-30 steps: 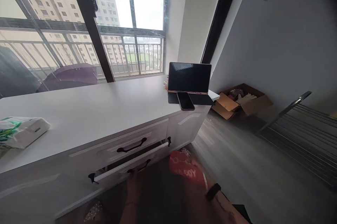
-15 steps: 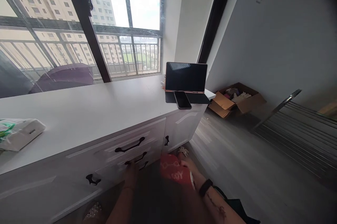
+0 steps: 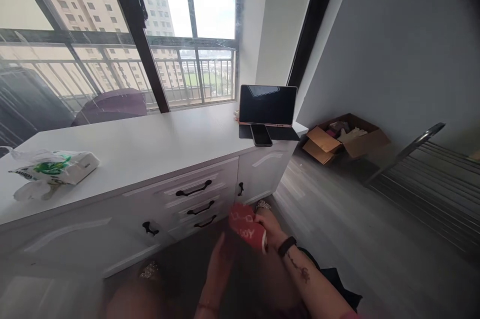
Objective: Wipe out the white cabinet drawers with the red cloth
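Observation:
A red cloth-like piece [image 3: 245, 229] with white print and a pale edge is held in my right hand [image 3: 269, 224], in front of the cabinet. The fingers close on its right side; its exact kind is not clear. My left hand [image 3: 221, 254] is in the air to the left of the red piece, blurred and dim, with its fingers loosely stretched and nothing visible in them. Beyond it is the white cabinet [image 3: 165, 141] with dark handles; the middle drawer handle [image 3: 201, 207] is nearest. The drawers look closed.
On the cabinet top are a tissue pack [image 3: 80, 166], a phone [image 3: 261, 135] and a tablet [image 3: 267, 104] standing on a dark cover. To the right on the floor are a cardboard box [image 3: 365, 141] holding things and a metal rack [image 3: 423, 179].
My left hand has come off the middle drawer handle and moved right, towards the red piece. My right hand still grips the red piece. The view has shifted slightly left.

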Demonstrator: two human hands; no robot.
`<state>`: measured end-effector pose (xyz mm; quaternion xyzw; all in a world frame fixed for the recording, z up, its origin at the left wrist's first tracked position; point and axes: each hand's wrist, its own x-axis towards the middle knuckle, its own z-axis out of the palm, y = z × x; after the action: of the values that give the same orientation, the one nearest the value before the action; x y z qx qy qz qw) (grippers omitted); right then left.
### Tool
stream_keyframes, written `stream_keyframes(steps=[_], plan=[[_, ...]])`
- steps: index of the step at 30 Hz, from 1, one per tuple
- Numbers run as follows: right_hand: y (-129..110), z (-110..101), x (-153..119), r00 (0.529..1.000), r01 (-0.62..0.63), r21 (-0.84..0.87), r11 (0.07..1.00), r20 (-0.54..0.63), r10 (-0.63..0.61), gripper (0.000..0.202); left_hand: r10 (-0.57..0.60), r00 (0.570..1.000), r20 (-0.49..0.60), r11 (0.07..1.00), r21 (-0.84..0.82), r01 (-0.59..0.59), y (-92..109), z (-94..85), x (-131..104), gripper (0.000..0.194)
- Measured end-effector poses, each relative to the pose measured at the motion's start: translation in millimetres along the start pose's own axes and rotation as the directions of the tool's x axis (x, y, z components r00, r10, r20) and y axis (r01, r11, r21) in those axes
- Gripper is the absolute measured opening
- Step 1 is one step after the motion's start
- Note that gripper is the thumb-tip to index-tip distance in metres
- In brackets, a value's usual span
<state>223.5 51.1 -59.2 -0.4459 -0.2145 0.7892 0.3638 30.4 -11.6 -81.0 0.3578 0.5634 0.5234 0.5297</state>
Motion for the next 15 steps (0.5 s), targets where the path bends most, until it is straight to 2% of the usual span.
stream_keyframes(steps=[1, 2, 5, 7, 9, 10, 11, 13, 15], plan=[[6, 3, -5, 0.999, -0.007, -0.013, 1.0, 0.05, 0.008, 0.01, 0.075, 0.989, 0.127, 0.997, 0.005, -0.076, -5, 2.2, -22, 0.017], [13, 7, -12, 0.993, -0.012, -0.029, 0.999, 0.114, 0.015, 0.015, 0.102, 0.974, 0.2, 0.995, 0.001, -0.104, -9, 1.7, -42, 0.025], [40, 24, -40, 0.946, -0.016, -0.057, 0.998, 0.321, 0.034, 0.031, -0.025, 0.996, 0.087, 0.992, -0.118, 0.035, -13, -15.4, -88, 0.033], [59, 40, -60, 0.884, -0.026, -0.057, 0.998, 0.464, 0.049, 0.037, -0.136, 0.991, -0.012, 0.968, -0.217, 0.13, -7, -33.3, -103, 0.034], [74, 61, -75, 0.829, 0.001, -0.07, 0.998, 0.558, 0.039, 0.037, -0.186, 0.981, -0.062, 0.95, -0.265, 0.164, 6, -48.4, -110, 0.042], [80, 73, -80, 0.817, 0.036, -0.081, 0.996, 0.576, 0.017, 0.036, -0.193, 0.978, -0.085, 0.947, -0.277, 0.163, 15, -53.2, -112, 0.047], [86, 85, -84, 0.826, 0.08, -0.088, 0.993, 0.564, -0.017, 0.036, -0.191, 0.974, -0.117, 0.944, -0.292, 0.15, 24, -55.6, -113, 0.053], [93, 105, -86, 0.879, 0.162, -0.08, 0.984, 0.465, -0.107, 0.038, -0.144, 0.967, -0.21, 0.945, -0.318, 0.072, 42, -53.6, -118, 0.065], [99, 120, -86, 0.918, 0.22, -0.052, 0.974, 0.35, -0.189, 0.04, -0.054, 0.947, -0.315, 0.945, -0.321, -0.053, 57, -45.1, -125, 0.071]])
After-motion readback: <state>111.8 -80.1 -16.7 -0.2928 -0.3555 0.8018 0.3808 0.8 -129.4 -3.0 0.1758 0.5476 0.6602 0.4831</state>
